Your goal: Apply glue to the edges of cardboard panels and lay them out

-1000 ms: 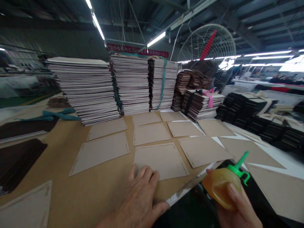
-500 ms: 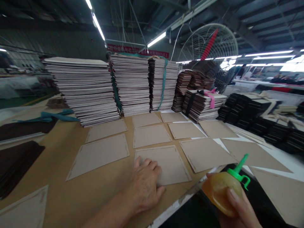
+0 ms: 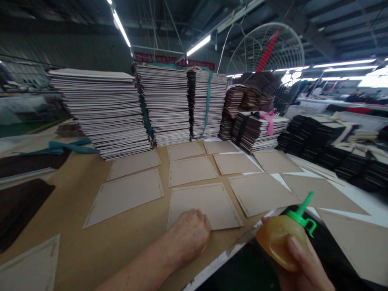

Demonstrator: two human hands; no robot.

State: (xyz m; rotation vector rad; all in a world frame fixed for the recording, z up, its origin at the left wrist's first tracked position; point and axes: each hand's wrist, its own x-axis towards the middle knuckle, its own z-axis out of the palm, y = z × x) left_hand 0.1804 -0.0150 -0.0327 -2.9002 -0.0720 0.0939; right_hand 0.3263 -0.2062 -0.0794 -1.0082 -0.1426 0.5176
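Observation:
My left hand [image 3: 190,234] is closed, knuckles up, at the near edge of a beige rectangular board [image 3: 209,204] with darker strips along its borders. Whatever its curled fingers may hold is hidden. At the lower right, my right hand [image 3: 306,262] is wrapped round a soft bottle [image 3: 281,240] of amber liquid. The bottle's green nozzle [image 3: 304,208] points up and away to the right. More boards like the first lie in rows, such as one at the left [image 3: 127,196] and one at the right [image 3: 260,194].
Tall stacks of boards [image 3: 166,107] stand along the back of the brown tabletop [image 3: 75,182]. A strapped bundle [image 3: 257,131], black stacks [image 3: 315,135] and a large fan [image 3: 266,52] are at the right. Dark panels [image 3: 24,210] lie at the left.
My left hand's fingers, spread on the board before, have curled in, and the hand has drawn back to its near edge. My right hand still holds the bottle, almost unmoved.

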